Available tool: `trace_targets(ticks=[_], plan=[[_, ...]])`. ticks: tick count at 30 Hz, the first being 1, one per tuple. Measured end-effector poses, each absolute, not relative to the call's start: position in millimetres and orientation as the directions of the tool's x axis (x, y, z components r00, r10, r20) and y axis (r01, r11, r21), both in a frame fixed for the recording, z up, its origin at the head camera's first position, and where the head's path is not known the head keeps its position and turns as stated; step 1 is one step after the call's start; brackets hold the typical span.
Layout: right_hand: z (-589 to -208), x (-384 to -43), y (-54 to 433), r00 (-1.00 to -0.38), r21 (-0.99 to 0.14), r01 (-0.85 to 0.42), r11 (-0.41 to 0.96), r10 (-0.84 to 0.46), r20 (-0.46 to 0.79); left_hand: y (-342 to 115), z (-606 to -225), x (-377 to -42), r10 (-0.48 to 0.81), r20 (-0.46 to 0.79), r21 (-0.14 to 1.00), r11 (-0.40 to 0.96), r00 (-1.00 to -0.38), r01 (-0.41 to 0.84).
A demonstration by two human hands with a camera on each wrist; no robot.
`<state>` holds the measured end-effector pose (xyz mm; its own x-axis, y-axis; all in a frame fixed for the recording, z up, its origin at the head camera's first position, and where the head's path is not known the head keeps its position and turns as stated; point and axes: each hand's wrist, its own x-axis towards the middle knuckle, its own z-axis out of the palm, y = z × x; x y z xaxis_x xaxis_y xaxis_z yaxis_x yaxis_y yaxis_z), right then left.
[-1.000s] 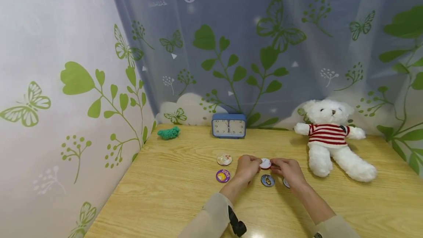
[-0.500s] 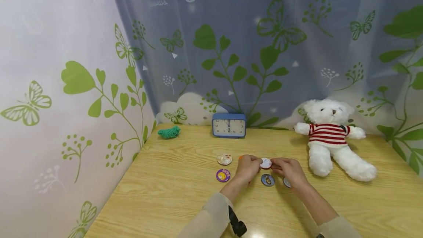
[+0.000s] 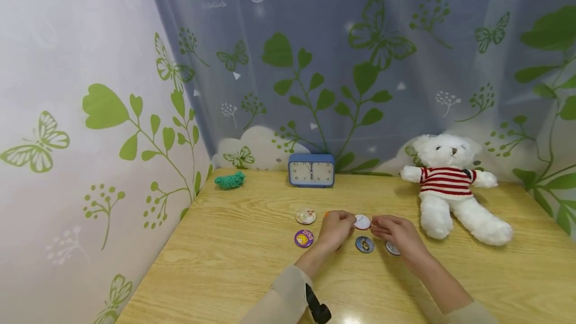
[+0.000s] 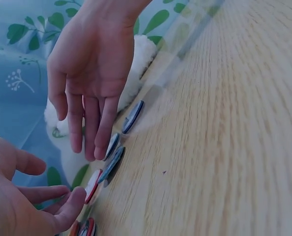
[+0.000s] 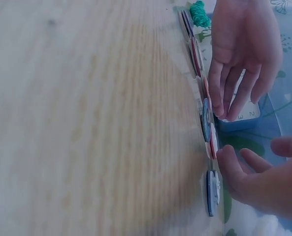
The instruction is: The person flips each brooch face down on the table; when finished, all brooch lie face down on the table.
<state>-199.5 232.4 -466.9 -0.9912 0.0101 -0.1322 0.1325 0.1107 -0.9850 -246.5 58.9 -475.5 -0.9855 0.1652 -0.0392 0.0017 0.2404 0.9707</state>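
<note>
A round white badge with a red rim [image 3: 362, 222] lies on the table between my two hands. My left hand [image 3: 336, 231] is at its left edge, fingers loosely bent, the fingertips overlapping the rim in the head view. On the other side my right hand [image 3: 398, 236] hovers just off the badge, its fingers fairly straight in the left wrist view. A blue badge with a dark figure [image 3: 364, 244] is nearer to me. Partly under the right hand shows a pale badge [image 3: 392, 248]. Only an orange sliver [image 3: 326, 214] is visible beyond the left hand.
Left of the hands lie a cream patterned badge [image 3: 305, 216] and a purple-rimmed badge [image 3: 303, 238]. A blue clock [image 3: 311, 171] stands at the back, with a green yarn bundle [image 3: 230, 180] to its left. A white teddy bear [image 3: 447, 184] sits at the right.
My right hand has drawn back slightly to the right from the white badge and its fingers have straightened. The left hand stays almost where it was.
</note>
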Motion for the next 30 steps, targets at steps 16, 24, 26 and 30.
trace_targets(ticks=[16,24,26,30], plan=[[-466.1,-182.0,237.9,-0.987,-0.983,0.133,0.126,-0.068,-0.142,37.9,-468.9,-230.1,0.342,-0.019,0.944,0.316,-0.939,0.096],[-466.5,-177.5,241.8,-0.982,-0.978,0.152,0.14,-0.089,-0.165,30.1,-465.7,-220.5,0.383,-0.066,0.937,0.34,-0.921,0.074],[-465.9,-175.4,242.8,-0.981,-0.978,0.157,0.139,-0.092,-0.17,28.9,-466.3,-219.5,0.383,-0.079,0.943,0.328,-0.92,0.056],[-464.9,-172.0,243.6,-0.979,-0.977,0.164,0.137,-0.096,-0.178,26.9,-467.1,-218.4,0.383,-0.086,0.946,0.32,-0.92,0.045]])
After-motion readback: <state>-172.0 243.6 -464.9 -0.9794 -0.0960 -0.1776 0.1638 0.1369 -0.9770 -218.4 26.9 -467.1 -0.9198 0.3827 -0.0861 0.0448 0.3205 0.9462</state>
